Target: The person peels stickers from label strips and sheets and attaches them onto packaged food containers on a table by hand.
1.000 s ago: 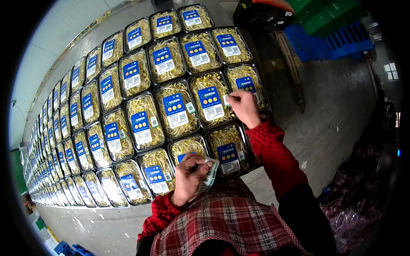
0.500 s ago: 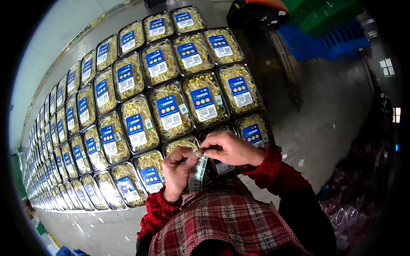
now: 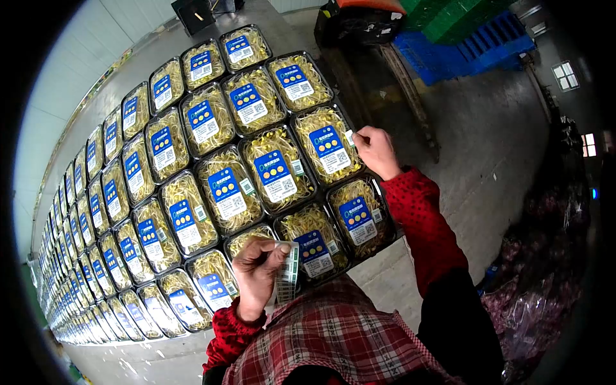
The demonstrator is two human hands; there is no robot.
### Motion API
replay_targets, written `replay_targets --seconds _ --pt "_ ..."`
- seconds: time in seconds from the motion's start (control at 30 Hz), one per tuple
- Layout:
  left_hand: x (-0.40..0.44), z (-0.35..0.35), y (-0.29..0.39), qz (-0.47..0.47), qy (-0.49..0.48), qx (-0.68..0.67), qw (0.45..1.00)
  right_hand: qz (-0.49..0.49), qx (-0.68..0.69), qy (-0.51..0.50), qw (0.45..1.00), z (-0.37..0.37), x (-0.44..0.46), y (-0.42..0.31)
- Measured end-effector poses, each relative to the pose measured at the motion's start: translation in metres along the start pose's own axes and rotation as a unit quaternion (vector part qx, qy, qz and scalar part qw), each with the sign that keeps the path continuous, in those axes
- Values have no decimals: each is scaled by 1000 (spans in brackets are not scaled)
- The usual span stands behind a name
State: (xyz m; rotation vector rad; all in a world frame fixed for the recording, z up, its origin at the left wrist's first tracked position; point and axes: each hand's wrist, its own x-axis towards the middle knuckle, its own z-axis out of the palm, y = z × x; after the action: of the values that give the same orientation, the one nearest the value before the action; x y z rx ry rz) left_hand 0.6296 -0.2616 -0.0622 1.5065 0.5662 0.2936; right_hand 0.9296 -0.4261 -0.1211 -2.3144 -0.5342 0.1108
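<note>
Black-rimmed sprout pack (image 3: 319, 120), one of many in close rows, at the right end of its row; right hand (image 3: 378, 152) at its right edge, grip pinched narrow on a small label (image 3: 350, 137); whether that label adheres to the cover cannot be told.

Left hand (image 3: 256, 273), thumb and fingers closed on a label strip (image 3: 288, 269), free end hanging before the checked apron (image 3: 321, 327).

Hazards, as judged: small label landing crooked or creased, from a pinch at one edge and the rim close by; end pack shifting, from sideways pressure; strip curling or snagging on the apron, from its loose end.

Markings: large blue-and-white label (image 3: 330, 149), white characters, apparently Chinese, too small to read; row of round yellow-orange marks; square code on the white part; green-and-white label (image 3: 297, 167) on the neighbouring pack, its print illegible; no brand name legible.
</note>
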Motion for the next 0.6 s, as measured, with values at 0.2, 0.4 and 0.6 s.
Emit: replay_targets --seconds 0.2,0.4,0.6 --pt "9 0 17 -43 8 -62 997 -54 -215 20 975 18 0 1" --pt "20 -3 23 -42 62 -35 997 -19 -317 -86 944 -11 3 -41" --pt "31 1 16 -18 27 -37 999 -209 225 -294 905 2 -74 -126"
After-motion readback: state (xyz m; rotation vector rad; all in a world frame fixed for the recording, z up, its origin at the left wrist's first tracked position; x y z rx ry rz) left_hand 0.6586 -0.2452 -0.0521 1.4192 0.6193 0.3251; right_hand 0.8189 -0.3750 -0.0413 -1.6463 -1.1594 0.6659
